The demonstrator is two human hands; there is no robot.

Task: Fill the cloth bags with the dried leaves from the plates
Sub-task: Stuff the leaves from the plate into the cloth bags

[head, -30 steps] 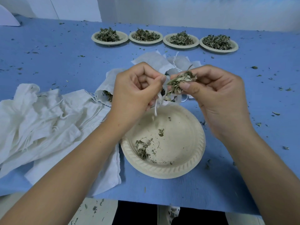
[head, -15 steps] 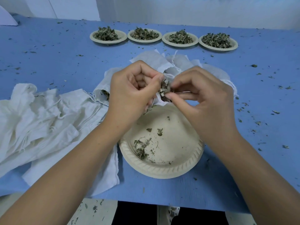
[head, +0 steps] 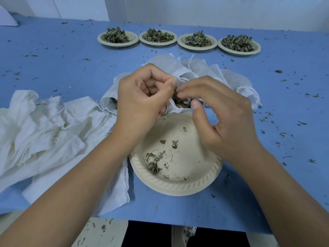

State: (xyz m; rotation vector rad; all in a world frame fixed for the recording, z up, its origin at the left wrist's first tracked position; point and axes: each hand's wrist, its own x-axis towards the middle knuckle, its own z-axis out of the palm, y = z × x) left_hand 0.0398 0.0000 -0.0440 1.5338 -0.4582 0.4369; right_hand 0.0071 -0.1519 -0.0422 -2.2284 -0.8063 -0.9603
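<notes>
While left hand (head: pixel 142 98) grips the cloth bag (head: pixel 173 107), right hand (head: pixel 224 120) hides whether it pinches leaves (head: pixel 180 101).

A blue-covered table (head: pixel 53 50) runs back to a pale wall (head: pixel 195 11), with light floor (head: pixel 106 232) showing below its near edge.

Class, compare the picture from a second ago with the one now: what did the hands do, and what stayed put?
The right hand carried its pinch of dried leaves down and left into the cloth bag; the left hand kept holding the bag's mouth open. The near plate, four heaped plates and pile of empty bags stayed put.
</notes>
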